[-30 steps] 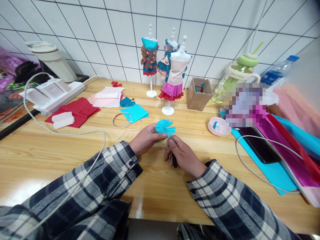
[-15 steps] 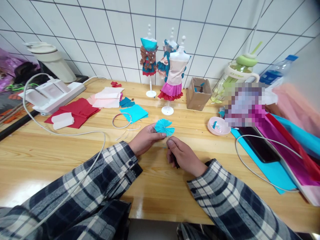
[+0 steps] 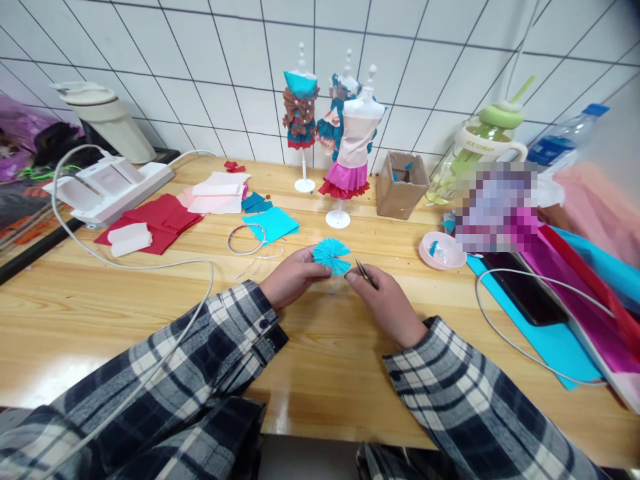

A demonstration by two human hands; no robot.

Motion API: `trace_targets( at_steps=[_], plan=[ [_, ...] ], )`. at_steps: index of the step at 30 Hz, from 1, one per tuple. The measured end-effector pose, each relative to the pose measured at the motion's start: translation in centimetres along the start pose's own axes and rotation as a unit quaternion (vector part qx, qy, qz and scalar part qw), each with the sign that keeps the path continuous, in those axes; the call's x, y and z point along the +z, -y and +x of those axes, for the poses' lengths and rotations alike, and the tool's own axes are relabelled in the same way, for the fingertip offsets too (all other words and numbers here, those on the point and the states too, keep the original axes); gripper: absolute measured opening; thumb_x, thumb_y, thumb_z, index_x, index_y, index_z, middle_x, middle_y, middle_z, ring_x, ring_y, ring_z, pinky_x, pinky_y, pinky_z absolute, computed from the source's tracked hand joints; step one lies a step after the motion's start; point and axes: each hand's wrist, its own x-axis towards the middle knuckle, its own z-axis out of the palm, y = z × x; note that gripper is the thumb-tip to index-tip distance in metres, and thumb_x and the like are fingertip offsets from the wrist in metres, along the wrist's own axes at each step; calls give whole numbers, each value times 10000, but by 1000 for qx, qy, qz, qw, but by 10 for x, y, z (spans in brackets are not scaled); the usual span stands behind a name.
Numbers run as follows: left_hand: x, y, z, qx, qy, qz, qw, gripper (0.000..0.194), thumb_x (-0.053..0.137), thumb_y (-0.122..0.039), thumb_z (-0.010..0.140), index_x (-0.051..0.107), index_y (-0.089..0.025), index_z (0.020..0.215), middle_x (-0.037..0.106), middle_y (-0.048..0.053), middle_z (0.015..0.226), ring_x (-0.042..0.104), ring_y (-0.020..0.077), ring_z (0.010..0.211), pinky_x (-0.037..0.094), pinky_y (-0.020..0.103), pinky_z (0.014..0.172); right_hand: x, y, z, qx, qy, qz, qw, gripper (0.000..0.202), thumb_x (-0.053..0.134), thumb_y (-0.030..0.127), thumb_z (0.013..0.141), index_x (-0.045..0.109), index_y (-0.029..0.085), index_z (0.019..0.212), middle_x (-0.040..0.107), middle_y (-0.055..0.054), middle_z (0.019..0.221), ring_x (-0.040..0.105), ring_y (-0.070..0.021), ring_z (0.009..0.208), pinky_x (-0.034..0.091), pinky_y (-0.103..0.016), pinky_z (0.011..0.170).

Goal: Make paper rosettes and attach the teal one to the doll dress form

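My left hand (image 3: 295,275) pinches a round, pleated piece of bright blue crepe paper (image 3: 331,257) between thumb and fingers, holding it just above the table. The paper fans out like a rosette, with a notch on its right side. Close to its right edge, my right hand (image 3: 385,300) is closed around small dark thread snips (image 3: 366,272). Their two narrow points face up and left, apart from the paper; the handles are hidden in my palm. Tiny blue scraps lie on the table below the paper.
Three small dress forms (image 3: 356,143) in paper outfits stand by the wall, beside a cardboard box (image 3: 401,187). A pink bowl (image 3: 443,251) and a phone (image 3: 525,290) are at right. A roll of tape (image 3: 247,239), paper sheets (image 3: 155,220) and a power strip (image 3: 120,193) lie left.
My right hand has drawn back slightly right from the paper and turned, so the snips' points now show above its fingers. My left hand still holds the blue paper.
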Motion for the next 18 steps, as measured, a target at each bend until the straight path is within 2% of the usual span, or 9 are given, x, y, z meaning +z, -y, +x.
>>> trace_targets(
  at_steps=[3,6,9,14,18],
  plan=[
    [0,-1,-1,0,35,50,998,314,733,-171,667,705,-164,979,723,57,1027,640,220,965,434,384,965,-1,2,1,4,-4,69,998,393,544,542,848,642,178,960,510,26,644,444,-133,586,358,-264,564],
    [1,-2,-2,-4,60,71,996,333,724,-176,685,690,-159,1016,716,75,1074,638,235,994,441,395,967,-1,1,1,6,6,59,998,351,637,485,792,651,164,933,429,51,594,381,-115,557,317,-253,540],
    [2,-2,-3,0,54,74,996,302,740,-190,674,697,-164,971,725,63,1029,647,227,954,458,378,936,0,-1,2,6,10,61,998,279,655,426,772,644,160,857,456,41,613,401,-115,582,328,-251,555],
    [5,-3,-4,16,74,91,993,332,730,-296,753,698,-164,1057,716,79,1095,629,248,1053,432,389,989,1,-3,3,28,23,141,989,295,638,462,771,633,180,856,449,41,586,413,-124,558,342,-251,532],
    [4,-1,-2,12,46,120,992,316,781,-286,709,703,-152,984,727,78,1054,651,230,974,461,371,934,2,-5,3,39,19,161,986,283,650,446,760,626,178,844,422,52,573,387,-114,534,340,-248,518]
  ],
)
